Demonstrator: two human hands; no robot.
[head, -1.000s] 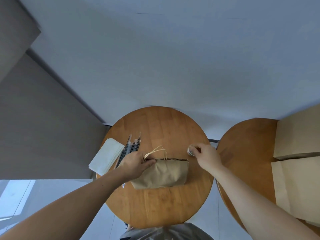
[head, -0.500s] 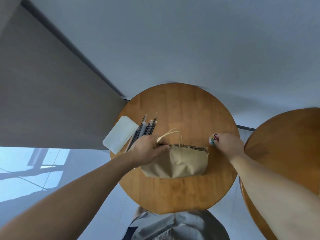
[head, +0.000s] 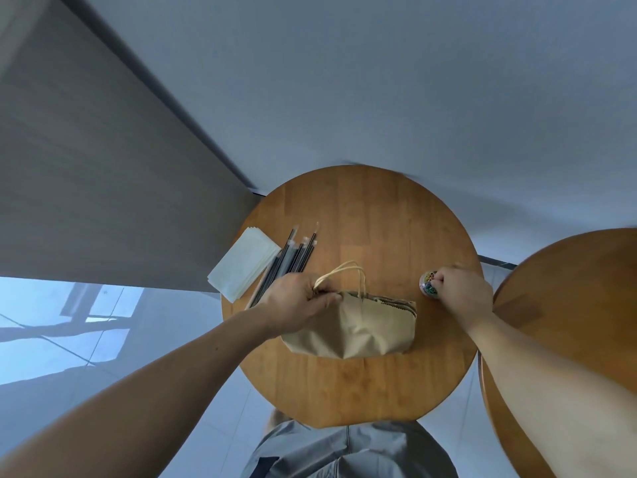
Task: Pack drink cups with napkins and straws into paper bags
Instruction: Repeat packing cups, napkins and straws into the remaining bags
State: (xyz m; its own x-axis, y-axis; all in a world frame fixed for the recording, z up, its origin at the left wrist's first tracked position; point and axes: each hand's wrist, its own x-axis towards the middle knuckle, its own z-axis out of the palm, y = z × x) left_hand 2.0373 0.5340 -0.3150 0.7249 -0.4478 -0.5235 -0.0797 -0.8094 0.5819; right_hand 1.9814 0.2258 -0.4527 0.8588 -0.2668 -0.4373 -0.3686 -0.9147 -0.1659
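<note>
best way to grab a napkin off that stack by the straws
Pinch the near-left corner of the napkin stack, coming from the table's left edge: that corner seems to overhang the rim, so a thumb can slip under. The straws lie tight along its right side, blocking that approach.

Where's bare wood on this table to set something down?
Bare: far half of the round table, beyond the paper bag, between straws and small jar; the strip between bag and near rim. Crowded: left edge, napkins, straws and left hand pinching the bag top. The right hand grips the jar at right edge.
</note>
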